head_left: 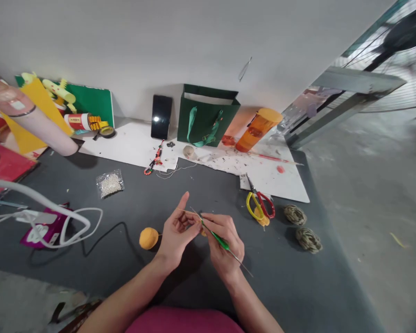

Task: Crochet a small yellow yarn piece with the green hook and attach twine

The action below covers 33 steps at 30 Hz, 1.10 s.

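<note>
In my right hand (225,243) is a crochet hook (222,241) with a green grip, its thin metal shaft reaching back past my wrist. My left hand (178,231) pinches a small bit of yellow yarn work near the hook's tip, with the index finger stretched up. A strand of yellow yarn (184,210) runs across that finger toward the hook. The piece itself is mostly hidden by my fingers. Just left of my left hand lies a ball of yellow yarn (149,238).
Scissors (260,201) with yellow and red handles lie right of my hands, near two olive yarn bundles (295,215). Behind stand a phone (161,117), a green paper bag (208,115) and an orange bottle (258,129). A bead packet (110,183) and white cable (72,215) are left.
</note>
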Each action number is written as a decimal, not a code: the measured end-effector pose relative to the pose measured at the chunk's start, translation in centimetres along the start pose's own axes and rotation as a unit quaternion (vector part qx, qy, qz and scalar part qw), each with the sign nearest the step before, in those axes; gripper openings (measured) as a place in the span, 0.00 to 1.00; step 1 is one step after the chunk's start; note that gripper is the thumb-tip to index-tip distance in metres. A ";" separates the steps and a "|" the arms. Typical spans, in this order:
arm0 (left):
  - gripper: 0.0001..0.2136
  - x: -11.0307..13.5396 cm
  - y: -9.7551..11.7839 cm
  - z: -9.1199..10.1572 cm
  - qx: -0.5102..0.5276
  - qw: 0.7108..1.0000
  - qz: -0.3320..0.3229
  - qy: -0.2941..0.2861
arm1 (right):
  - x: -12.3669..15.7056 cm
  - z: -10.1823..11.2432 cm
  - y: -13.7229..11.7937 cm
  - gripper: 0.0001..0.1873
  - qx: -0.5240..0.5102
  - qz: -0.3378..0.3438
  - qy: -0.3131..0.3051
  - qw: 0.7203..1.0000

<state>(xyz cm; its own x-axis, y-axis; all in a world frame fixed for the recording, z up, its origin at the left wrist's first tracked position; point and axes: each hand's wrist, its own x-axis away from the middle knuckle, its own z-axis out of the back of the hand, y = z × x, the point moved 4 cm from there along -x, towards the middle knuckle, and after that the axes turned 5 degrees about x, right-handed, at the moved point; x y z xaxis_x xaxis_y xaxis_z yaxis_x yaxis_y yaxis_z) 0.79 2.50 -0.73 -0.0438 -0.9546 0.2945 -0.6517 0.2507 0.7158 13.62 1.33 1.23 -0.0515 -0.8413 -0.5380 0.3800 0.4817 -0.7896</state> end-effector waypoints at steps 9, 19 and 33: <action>0.35 -0.1 -0.2 -0.1 0.046 0.996 0.065 -0.025 | 0.6 -1.1 1.9 0.02 -0.256 -0.215 0.048 0.941; 0.34 0.1 0.9 0.4 -0.116 0.990 -0.075 -0.005 | 0.6 -0.3 1.3 0.06 -0.116 -0.158 0.032 0.980; 0.41 -0.3 0.4 0.3 0.028 0.998 0.054 -0.033 | 0.3 -0.4 2.4 0.05 -0.265 -0.240 0.031 0.933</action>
<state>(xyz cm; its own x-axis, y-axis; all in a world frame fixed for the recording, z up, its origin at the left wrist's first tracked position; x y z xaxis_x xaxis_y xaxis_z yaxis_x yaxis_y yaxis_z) 0.30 2.88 -0.70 -0.1644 -0.9316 0.3242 -0.6823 0.3447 0.6447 14.16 2.38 -0.94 -0.1587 -0.9835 -0.0871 -0.2105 0.1199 -0.9702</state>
